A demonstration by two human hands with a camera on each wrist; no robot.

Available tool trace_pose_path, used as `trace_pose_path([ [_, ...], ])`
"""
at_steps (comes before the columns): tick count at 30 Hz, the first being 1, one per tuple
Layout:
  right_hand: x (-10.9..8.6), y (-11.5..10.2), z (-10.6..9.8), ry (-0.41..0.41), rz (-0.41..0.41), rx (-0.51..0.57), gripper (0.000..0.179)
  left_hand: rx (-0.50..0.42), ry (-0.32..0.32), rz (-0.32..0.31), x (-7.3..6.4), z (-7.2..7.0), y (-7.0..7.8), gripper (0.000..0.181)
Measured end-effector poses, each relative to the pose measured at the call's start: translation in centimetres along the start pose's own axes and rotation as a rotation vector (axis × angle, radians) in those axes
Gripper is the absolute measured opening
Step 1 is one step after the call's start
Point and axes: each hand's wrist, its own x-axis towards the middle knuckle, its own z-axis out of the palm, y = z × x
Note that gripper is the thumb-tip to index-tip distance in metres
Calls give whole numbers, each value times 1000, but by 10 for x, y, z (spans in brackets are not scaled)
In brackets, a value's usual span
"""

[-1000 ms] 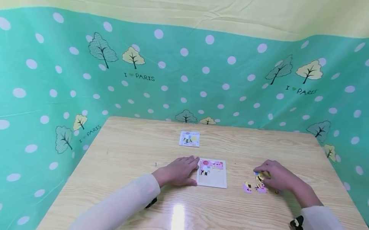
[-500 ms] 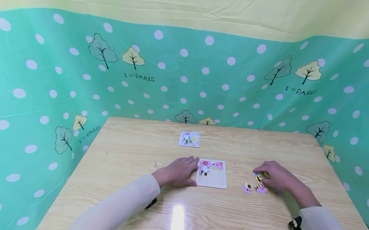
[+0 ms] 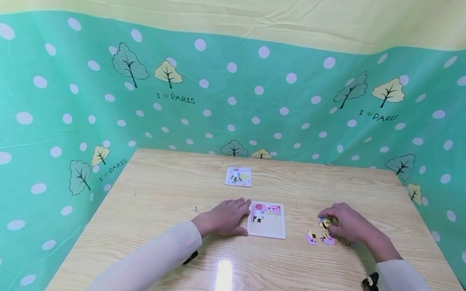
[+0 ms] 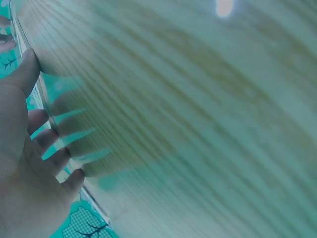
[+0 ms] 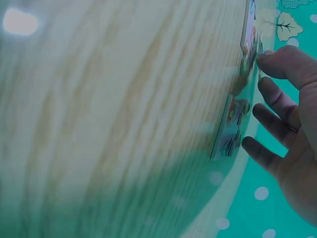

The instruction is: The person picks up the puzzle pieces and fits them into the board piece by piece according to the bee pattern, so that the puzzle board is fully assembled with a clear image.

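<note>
Located on the wood-grain surface: a square white puzzle tray, flat, near the middle and partly filled. Along the upper part and left side of the tray, fitted pieces in pink and white, with a red round motif in the upper left corner; lower right portion bare. At the left edge of the tray, left hand in contact, palm down, fingers extended and relaxed, thumb spread toward the lower left corner. Well apart to the right of the tray, right hand lowered over a cluster of loose pieces, thumb and index finger at a yellow and blue piece, remaining fingers spaced apart in the right wrist view. Cannot tell from any view whether pinching or merely touching this piece. Just beside the cluster, toward the tray, a pink and yellow piece, flat on the surface. Beyond the tray, a square picture card, flat, with a bee-like striped figure. On both arms, pale sleeves; at the right wrist, a black device. Behind the surface, a green and yellow curtain with dots, printed trees and lettering.
</note>
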Motion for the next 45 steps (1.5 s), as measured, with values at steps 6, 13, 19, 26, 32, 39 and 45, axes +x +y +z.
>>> trace_pose_path([
  [6, 4, -1, 0, 11, -9, 23, 40, 7, -4, -1, 0, -1, 0, 84],
  [13, 14, -10, -1, 31, -48, 36, 39, 14, -8, -1, 0, -2, 1, 84],
  [19, 23, -22, 2, 14, -13, 73, 38, 17, -9, -2, -1, -2, 2, 85],
  [26, 36, -35, 4, 17, -74, 57, 37, 18, -10, -3, -1, -3, 2, 87],
  [32, 46, -47, 9, 6, -105, 69, 38, 16, -8, -2, 0, -1, 1, 87],
  [39, 56, -63, 13, -20, -111, 83, 40, 13, -5, 2, 1, 2, -1, 86],
  [45, 65, -74, 19, -21, -165, 63, 41, 21, 3, 4, 2, 3, -1, 90],
])
